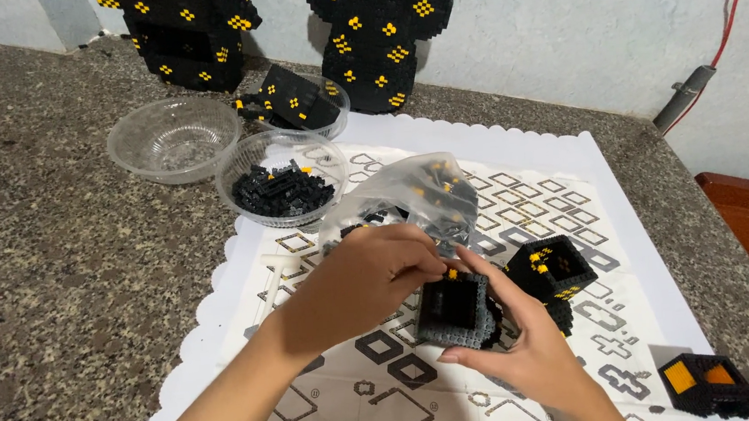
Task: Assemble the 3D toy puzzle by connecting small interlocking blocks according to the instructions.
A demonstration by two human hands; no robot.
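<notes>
While hands (452, 311) cover block box (451, 306), bag (409, 199) contents unclear.

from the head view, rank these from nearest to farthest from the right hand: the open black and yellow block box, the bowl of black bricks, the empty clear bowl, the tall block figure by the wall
From the right hand:
1. Open black and yellow block box, just up and right of it on the mat.
2. Bowl of black bricks, up and left at the mat's edge.
3. Empty clear bowl, further left on the counter.
4. Tall block figure, at the back against the wall; roughly level with the empty bowl, too close to call.
</notes>
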